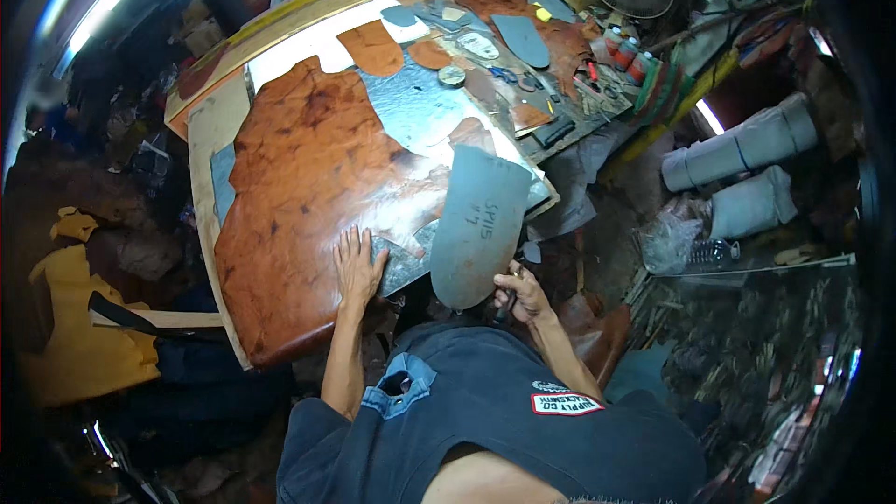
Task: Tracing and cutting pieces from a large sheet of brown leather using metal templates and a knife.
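A large brown leather hide (299,177) with dark blotches lies over the near left of the worktable. My left hand (355,263) rests flat on its near right edge, fingers spread. In my right hand (525,294) is a grey, round-ended flat template (478,224), gripped at its near right edge and raised in front of the table. Handwritten marks show on its face. A dark, slim handle (505,304) also shows in the right hand; its kind cannot be made out. Beside my left hand, a grey sheet (408,266) shows at the hide's edge.
Brown leather cut pieces (371,47), another grey template (521,40), a round tin (452,77) and small tools cover the table's far side. Bottles (625,53) stand at the far right. White rolls (742,145) lie right of the table, yellow leather (79,336) at left.
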Motion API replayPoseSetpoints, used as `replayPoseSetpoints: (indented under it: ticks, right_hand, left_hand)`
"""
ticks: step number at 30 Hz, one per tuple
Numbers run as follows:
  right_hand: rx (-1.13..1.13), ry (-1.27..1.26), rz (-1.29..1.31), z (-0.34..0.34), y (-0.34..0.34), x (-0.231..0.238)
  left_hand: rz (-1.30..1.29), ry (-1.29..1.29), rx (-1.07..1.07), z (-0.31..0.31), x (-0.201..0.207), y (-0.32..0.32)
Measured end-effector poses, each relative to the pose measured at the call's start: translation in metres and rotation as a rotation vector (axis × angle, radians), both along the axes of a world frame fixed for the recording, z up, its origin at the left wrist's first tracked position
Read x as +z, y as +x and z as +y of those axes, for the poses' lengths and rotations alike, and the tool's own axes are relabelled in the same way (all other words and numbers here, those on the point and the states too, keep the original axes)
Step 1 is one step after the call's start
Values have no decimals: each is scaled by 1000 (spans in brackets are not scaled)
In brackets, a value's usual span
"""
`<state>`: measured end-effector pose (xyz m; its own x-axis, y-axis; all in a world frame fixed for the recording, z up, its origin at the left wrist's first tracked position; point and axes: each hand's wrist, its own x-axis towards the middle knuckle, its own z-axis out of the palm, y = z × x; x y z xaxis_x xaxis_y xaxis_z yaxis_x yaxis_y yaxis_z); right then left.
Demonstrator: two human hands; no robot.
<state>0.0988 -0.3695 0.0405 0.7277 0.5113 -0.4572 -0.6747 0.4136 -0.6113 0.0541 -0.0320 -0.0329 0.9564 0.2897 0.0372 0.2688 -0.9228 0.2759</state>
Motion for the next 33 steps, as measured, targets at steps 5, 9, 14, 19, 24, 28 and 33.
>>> replayPoseSetpoints:
  ticks: [5, 9, 14, 19, 24, 28, 33]
  right_hand:
    - [-116, -105, -39, 33, 15, 8]
    - [-104, -106, -48, 65, 19, 4]
    - [-84, -183, -39, 91, 23, -3]
    - [-173, -308, -1, 98, 14, 13]
    - [-208, -339, -31, 81, -6, -4]
    - [-268, -358, 1, 91, -22, -3]
    - [-66, -217, 37, 105, -8, -1]
  left_hand:
    - [-84, -28, -86, 20, 0, 36]
    - [-103, -43, 15, 74, -7, 47]
    - [-87, 84, 254, 176, -11, 50]
    - [-13, 64, 476, 268, -7, 63]
    - [125, -98, 610, 303, 9, 117]
    - [77, -151, 644, 319, 11, 164]
    - [-357, -349, 623, 545, -52, 73]
